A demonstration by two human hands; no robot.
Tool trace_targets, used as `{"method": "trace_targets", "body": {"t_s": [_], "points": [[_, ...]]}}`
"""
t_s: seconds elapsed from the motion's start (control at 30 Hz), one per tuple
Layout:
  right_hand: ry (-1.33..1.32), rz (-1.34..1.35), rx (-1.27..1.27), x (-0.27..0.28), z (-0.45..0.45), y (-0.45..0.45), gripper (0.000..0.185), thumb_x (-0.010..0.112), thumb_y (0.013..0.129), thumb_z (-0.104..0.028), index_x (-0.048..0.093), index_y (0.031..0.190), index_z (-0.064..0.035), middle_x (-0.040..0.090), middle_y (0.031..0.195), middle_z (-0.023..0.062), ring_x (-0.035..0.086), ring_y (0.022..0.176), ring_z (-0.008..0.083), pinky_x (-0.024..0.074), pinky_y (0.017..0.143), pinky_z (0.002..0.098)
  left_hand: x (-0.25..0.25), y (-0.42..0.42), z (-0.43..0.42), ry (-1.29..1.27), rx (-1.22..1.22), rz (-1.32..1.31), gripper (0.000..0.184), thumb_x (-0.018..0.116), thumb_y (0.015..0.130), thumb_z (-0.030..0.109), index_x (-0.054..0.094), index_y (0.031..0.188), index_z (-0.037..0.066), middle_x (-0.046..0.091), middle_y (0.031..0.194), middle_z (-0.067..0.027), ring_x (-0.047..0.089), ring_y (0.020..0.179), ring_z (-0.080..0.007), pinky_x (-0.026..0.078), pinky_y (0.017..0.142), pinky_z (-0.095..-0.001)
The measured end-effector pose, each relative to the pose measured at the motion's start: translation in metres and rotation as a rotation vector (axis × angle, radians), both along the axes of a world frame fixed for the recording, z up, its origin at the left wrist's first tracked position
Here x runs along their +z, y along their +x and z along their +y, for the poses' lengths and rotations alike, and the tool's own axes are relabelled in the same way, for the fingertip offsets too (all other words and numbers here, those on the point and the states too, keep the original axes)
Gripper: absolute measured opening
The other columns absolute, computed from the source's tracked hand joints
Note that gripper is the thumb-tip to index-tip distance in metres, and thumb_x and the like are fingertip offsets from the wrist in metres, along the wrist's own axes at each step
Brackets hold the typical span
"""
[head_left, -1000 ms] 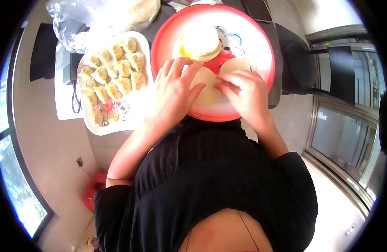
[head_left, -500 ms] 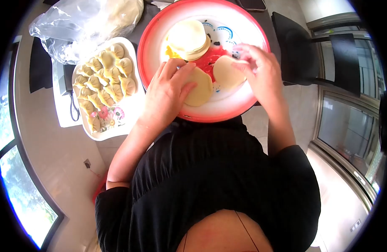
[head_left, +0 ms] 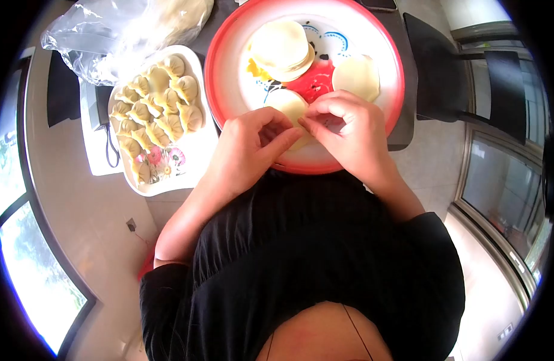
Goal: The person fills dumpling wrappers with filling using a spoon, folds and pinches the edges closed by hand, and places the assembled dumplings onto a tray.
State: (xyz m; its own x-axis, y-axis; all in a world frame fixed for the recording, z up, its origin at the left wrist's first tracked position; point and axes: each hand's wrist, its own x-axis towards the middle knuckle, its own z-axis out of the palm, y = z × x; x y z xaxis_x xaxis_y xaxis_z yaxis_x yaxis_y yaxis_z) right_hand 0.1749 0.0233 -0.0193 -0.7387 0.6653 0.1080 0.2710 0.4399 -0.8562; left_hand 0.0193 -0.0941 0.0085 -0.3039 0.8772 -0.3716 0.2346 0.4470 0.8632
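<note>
A round dough wrapper (head_left: 289, 103) is between my hands, over the near side of a red-rimmed tray (head_left: 215, 78). My left hand (head_left: 250, 141) pinches its left part, and my right hand (head_left: 349, 129) pinches its right edge; the fingertips of both hands nearly meet and hide its lower part. A second wrapper (head_left: 357, 78) lies flat on the tray to the right. Farther back on the tray, a stack of wrappers (head_left: 281, 47) stands beside the red and blue pattern.
Left of the round tray, a white floral tray (head_left: 189, 171) holds several folded dumplings (head_left: 168, 123). Behind it lies a clear plastic bag (head_left: 126, 33). A dark chair (head_left: 436, 66) stands at the right, and a phone (head_left: 379, 5) lies at the back.
My right hand has left the right-hand wrapper, which now lies flat, and moved left to the wrapper at my left hand. Both hands have come together there.
</note>
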Motion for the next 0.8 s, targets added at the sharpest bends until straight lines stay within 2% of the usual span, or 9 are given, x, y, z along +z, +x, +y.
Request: {"method": "trace_targets", "body": {"t_s": [0.07, 0.13, 0.27, 0.37, 0.47, 0.67, 0.8], "points": [[-0.140, 0.017, 0.011, 0.000, 0.001, 0.002, 0.007, 0.072, 0.084, -0.003, 0.069, 0.088, 0.0015, 0.069, 0.089, 0.0090, 0.068, 0.079, 0.0144, 0.0534, 0.073, 0.0261, -0.002, -0.001, 0.003, -0.022, -0.006, -0.094, 0.026, 0.074, 0.086, 0.018, 0.065, 0.096, -0.004, 0.068, 0.077, -0.0096, 0.064, 0.068, -0.0120, 0.052, 0.063, -0.0275], [-0.423, 0.072, 0.038, 0.001, 0.001, 0.004, 0.011, 0.070, 0.087, -0.003, 0.067, 0.097, 0.0019, 0.069, 0.095, 0.0086, 0.066, 0.085, 0.0127, 0.0526, 0.077, 0.0261, -0.003, -0.001, 0.006, 0.013, -0.030, -0.108, 0.027, 0.074, 0.087, 0.019, 0.065, 0.095, -0.005, 0.069, 0.076, -0.0095, 0.065, 0.069, -0.0123, 0.052, 0.065, -0.0277], [-0.866, 0.227, 0.015, 0.002, 0.001, 0.002, 0.030, 0.066, 0.091, -0.003, 0.057, 0.119, 0.0011, 0.068, 0.105, 0.0099, 0.064, 0.093, 0.0127, 0.0512, 0.085, 0.0261, 0.001, -0.005, 0.009, -0.073, -0.097, -0.118, 0.024, 0.071, 0.089, 0.011, 0.060, 0.103, -0.006, 0.069, 0.083, -0.0074, 0.066, 0.078, -0.0107, 0.053, 0.070, -0.0241], [-0.724, 0.199, 0.062, -0.003, 0.000, 0.002, 0.044, 0.066, 0.091, -0.002, 0.048, 0.131, -0.0010, 0.068, 0.106, 0.0126, 0.065, 0.096, 0.0150, 0.0515, 0.086, 0.0265, -0.005, -0.006, 0.007, -0.061, -0.077, -0.124, 0.024, 0.071, 0.089, 0.010, 0.060, 0.103, -0.006, 0.070, 0.086, -0.0086, 0.067, 0.081, -0.0116, 0.053, 0.072, -0.0243], [-0.800, 0.186, 0.050, 0.000, 0.000, 0.002, 0.049, 0.068, 0.089, -0.002, 0.046, 0.132, -0.0013, 0.068, 0.105, 0.0127, 0.065, 0.098, 0.0157, 0.0516, 0.088, 0.0270, -0.008, -0.007, 0.005, -0.044, -0.048, -0.200, 0.020, 0.069, 0.090, 0.008, 0.061, 0.102, -0.006, 0.070, 0.087, -0.0090, 0.068, 0.083, -0.0122, 0.054, 0.073, -0.0244], [-0.799, 0.174, 0.059, 0.000, -0.001, 0.000, 0.051, 0.071, 0.087, -0.002, 0.047, 0.132, -0.0017, 0.068, 0.104, 0.0123, 0.066, 0.098, 0.0162, 0.0519, 0.087, 0.0274, -0.008, -0.011, 0.002, -0.025, -0.009, -0.359, 0.013, 0.066, 0.091, 0.004, 0.061, 0.099, -0.006, 0.069, 0.088, -0.0087, 0.068, 0.083, -0.0126, 0.055, 0.074, -0.0241], [-0.808, 0.236, 0.058, -0.005, -0.001, 0.000, 0.043, 0.071, 0.087, -0.003, 0.052, 0.125, -0.0020, 0.067, 0.106, 0.0104, 0.066, 0.097, 0.0150, 0.0533, 0.084, 0.0268, -0.007, -0.014, 0.000, -0.024, 0.031, -0.503, 0.015, 0.066, 0.091, 0.004, 0.060, 0.100, -0.006, 0.068, 0.090, -0.0078, 0.067, 0.084, -0.0112, 0.054, 0.074, -0.0237]]}}
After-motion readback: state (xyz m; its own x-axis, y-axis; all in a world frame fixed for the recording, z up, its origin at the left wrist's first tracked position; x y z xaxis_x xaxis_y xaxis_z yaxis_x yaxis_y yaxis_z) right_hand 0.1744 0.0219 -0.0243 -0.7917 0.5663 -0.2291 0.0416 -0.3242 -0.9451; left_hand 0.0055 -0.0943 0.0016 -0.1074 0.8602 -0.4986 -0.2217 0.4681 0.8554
